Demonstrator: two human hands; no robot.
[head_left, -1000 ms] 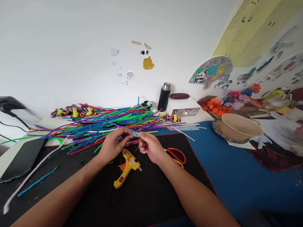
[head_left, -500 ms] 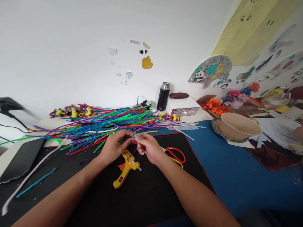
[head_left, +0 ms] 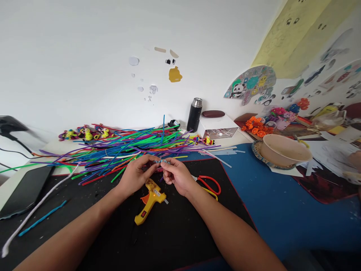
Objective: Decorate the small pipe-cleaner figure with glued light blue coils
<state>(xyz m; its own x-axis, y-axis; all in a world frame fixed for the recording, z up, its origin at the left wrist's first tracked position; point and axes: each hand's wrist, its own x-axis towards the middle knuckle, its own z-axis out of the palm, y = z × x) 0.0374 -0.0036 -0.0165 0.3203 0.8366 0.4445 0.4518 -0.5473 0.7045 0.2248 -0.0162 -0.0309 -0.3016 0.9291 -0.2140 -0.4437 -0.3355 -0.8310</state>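
Note:
My left hand (head_left: 135, 174) and my right hand (head_left: 178, 175) meet over the back of the black mat (head_left: 180, 229). Between their pinched fingertips is a small light-blue twisted pipe cleaner (head_left: 161, 162), mostly covered by the fingers. Below the hands a yellow glue gun (head_left: 150, 203) lies on its side, with a clear glue stick poking out of its rear. Scissors (head_left: 210, 185) with red and yellow handles rest beside my right wrist, their blades partly hidden. Behind the hands spreads a heap of coloured pipe cleaners (head_left: 121, 145).
A blue twisted pipe cleaner (head_left: 42, 218), a white cord (head_left: 39, 205) and a black phone (head_left: 25, 192) lie at left. Along the wall stand a black thermos (head_left: 194, 116) and a white box (head_left: 218, 128). To the right is a pale bowl (head_left: 286, 150) on a plate.
Both hands stay almost in place, still pinching the light-blue pipe cleaner; the fingertips shift only very slightly. Nothing else on the table has moved.

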